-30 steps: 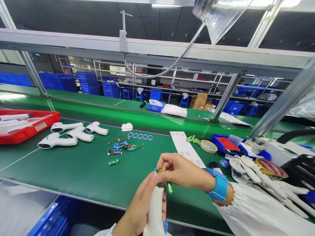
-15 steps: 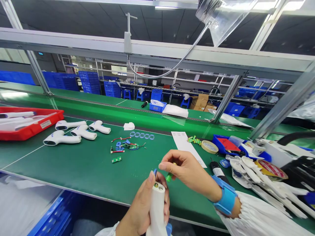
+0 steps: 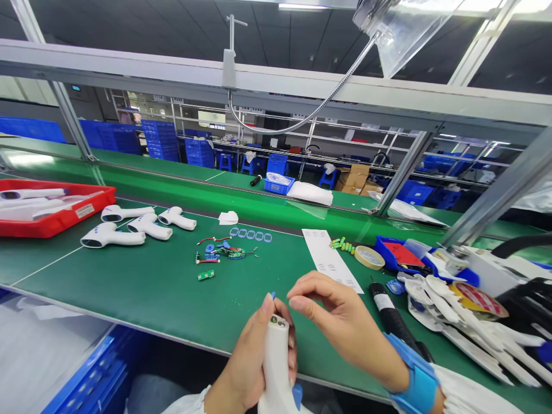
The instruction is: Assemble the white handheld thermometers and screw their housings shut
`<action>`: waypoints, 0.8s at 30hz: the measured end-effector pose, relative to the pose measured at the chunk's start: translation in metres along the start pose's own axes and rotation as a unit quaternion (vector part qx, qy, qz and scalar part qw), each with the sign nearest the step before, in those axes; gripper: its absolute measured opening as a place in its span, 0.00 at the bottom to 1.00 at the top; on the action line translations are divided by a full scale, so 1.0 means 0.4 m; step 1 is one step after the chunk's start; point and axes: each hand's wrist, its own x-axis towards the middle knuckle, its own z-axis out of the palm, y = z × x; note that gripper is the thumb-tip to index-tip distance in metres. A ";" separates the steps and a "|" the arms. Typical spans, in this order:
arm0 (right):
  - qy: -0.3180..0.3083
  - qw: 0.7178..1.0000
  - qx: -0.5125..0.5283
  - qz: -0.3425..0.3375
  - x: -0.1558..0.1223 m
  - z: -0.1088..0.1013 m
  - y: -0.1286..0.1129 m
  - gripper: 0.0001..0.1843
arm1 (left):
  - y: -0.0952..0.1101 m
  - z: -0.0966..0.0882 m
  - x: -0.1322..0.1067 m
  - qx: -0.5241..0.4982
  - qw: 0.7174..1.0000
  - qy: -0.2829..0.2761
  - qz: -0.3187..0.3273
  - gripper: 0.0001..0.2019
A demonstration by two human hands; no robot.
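Your left hand is at the lower centre of the frame and is closed firmly around the handle of a white device. The end of this handle points up, and it shows two round holes; in the left hole there is something of golden colour. Beside your left thumb a small blue tab sticks up, and a blue trigger is visible at the lower edge.

Your right hand is just to the right of the device, apart from it and from your left hand. Its fingers are bent, with thumb and forefinger a little separated; whether something lies inside the palm, I cannot tell. You wear a blue wristband on this arm.

On the green table, left of the centre, there lie a small green board, red wires and a row of blue frames. Right of the centre are a paper sheet, green batteries, a roll of tape and a black screwdriver. At the left side, four other white devices lie near a red tray.
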 end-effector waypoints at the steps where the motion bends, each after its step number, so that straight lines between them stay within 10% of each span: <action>1: 0.024 0.999 0.026 0.013 0.002 0.006 0.003 0.04 | -0.003 0.002 -0.001 0.003 1.000 -0.005 0.006 0.29; 7: 0.066 0.972 0.212 0.078 0.000 0.046 0.018 0.06 | -0.007 0.023 -0.007 0.010 0.999 0.038 -0.023 0.33; 15: 0.086 0.993 0.080 -0.026 -0.020 0.036 0.023 0.02 | 0.001 0.025 -0.015 0.017 0.998 0.037 -0.038 0.35; 24: -0.121 0.990 -0.051 0.050 -0.004 -0.036 -0.025 0.04 | -0.026 0.015 -0.003 0.095 0.995 -0.019 0.001 0.36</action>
